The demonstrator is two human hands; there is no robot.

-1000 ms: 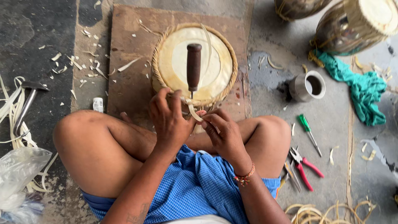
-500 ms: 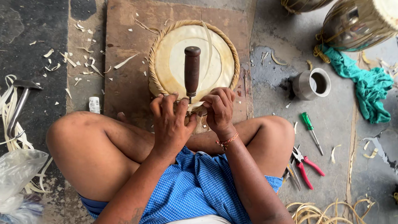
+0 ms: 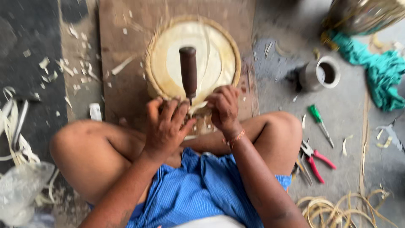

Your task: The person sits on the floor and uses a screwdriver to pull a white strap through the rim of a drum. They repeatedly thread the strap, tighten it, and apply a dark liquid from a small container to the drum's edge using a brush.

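1. Round woven basket base [image 3: 168, 67] sat on the brown board [image 3: 122, 42], right at the knees.
2. Left hand [image 3: 166, 124] curled on its near rim – right hand [image 3: 223, 107] pinched a pale cane strip [image 3: 197, 107].
3. Brown-handled awl [image 3: 188, 71] stood stuck in between them.

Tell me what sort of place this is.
Probably a floor-level craft workspace for cane or basket weaving. A round woven-rimmed piece lies on a wooden board, cane strips coil on the bare floor, and red-handled pliers and a green-handled screwdriver lie beside the seated person.
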